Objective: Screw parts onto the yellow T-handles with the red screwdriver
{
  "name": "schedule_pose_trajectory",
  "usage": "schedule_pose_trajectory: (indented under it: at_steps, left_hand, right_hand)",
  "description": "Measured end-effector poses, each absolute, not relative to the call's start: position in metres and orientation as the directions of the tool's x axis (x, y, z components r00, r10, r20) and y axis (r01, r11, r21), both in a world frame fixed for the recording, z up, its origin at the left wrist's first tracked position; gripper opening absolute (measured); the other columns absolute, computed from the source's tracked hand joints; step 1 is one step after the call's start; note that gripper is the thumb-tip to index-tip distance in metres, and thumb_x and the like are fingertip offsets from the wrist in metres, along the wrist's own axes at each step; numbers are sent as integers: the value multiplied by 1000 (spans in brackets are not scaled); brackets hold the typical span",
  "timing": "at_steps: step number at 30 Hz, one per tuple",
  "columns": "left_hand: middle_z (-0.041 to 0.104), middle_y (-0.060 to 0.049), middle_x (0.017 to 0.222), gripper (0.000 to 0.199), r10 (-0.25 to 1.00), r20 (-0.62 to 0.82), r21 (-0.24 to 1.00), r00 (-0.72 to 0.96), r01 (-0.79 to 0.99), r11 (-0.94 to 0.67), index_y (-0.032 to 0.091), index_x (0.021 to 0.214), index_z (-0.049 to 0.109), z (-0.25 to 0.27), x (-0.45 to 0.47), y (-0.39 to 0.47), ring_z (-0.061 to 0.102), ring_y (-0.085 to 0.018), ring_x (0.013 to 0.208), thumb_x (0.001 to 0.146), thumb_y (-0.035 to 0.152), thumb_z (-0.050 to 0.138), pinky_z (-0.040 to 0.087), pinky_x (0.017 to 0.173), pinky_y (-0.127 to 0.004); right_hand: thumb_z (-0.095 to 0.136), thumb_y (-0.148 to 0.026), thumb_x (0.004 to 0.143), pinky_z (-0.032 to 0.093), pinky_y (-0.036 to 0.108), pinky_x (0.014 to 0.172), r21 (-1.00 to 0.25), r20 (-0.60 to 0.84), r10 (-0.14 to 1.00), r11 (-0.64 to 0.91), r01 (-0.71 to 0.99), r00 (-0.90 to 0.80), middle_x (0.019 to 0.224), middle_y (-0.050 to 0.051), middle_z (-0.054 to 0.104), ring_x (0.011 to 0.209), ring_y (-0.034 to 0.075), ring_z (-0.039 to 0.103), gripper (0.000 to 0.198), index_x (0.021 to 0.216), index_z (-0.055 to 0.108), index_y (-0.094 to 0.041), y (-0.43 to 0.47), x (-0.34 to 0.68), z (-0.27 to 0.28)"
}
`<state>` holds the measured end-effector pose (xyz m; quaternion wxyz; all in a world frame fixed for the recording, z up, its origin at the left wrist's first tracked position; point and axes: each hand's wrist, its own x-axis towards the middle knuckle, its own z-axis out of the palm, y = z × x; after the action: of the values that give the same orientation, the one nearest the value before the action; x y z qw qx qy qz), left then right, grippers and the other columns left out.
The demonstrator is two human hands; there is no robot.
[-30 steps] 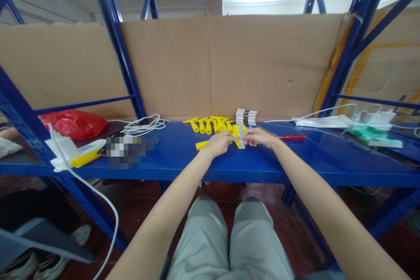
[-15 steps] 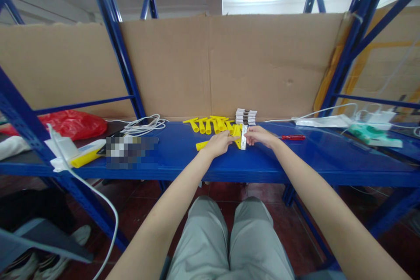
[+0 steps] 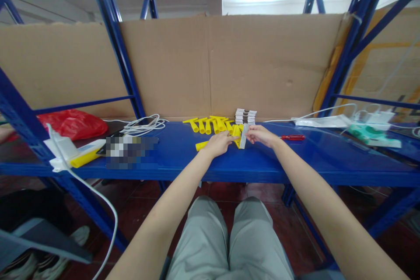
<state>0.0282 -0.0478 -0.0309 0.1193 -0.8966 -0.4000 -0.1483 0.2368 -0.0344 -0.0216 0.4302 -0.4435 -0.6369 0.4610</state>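
Observation:
My left hand (image 3: pixel 217 144) is closed around a yellow plastic T-shaped handle (image 3: pixel 201 145), whose tube end sticks out to the left and whose flat head shows by my fingertips. A pale flat strip (image 3: pixel 243 137) is pinched in the fingers of my right hand (image 3: pixel 260 135), upright and slightly tilted beside that head. Whether strip and head touch, I cannot tell. Just behind my hands, several more yellow T-shaped handles (image 3: pixel 208 126) lie in a row. A stack of small white pieces with dark middles (image 3: pixel 246 117) stands behind the strip.
A red-handled screwdriver (image 3: pixel 293 138) lies right of my right hand. Coiled white cable (image 3: pixel 147 125), a red plastic bag (image 3: pixel 74 124) and a white power strip (image 3: pixel 62 146) are on the left. A green-and-white item (image 3: pixel 374 136) lies far right. Cardboard (image 3: pixel 262 61) backs the blue bench (image 3: pixel 177 157).
The strip in my right hand has tilted, its top now leaning right, and its face looks duller. My left hand has stayed in place. Something skin-coloured, perhaps another person's arm, appears at the left edge.

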Motion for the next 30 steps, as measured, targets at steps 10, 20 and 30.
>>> schedule_pose_trajectory:
  at_steps: [10, 20, 30]
  left_hand:
    - [60, -8, 112, 41, 718, 355, -72, 598, 784, -617, 30, 129, 57, -31, 28, -48, 57, -22, 104, 93, 23, 39, 46, 86, -31]
    - [60, -8, 115, 40, 734, 380, -53, 563, 805, -591, 30, 129, 57, -30, 27, -49, 57, -21, 107, 94, 23, 40, 46, 88, -31]
    - [60, -7, 114, 39, 732, 402, -70, 550, 816, -574, 31, 129, 58, -31, 27, -48, 58, -20, 105, 93, 24, 43, 47, 86, -28]
  right_hand:
    - [54, -12, 79, 49, 22, 51, -995, 88, 996, 89, 42, -25, 60, 6, 68, 48, 12, 61, 6, 76, 54, -16, -42, 239, -9]
    - [60, -10, 74, 44, 18, 45, -977, 116, 992, 123, 176, -47, 65, 5, 70, 48, 10, 59, 7, 71, 56, -16, -38, 237, -15]
    - [66, -14, 66, 20, 16, 36, -939, 1, 955, 103, 329, -298, 40, -7, 42, 36, 2, 31, 15, 55, 56, -14, -37, 233, -23]
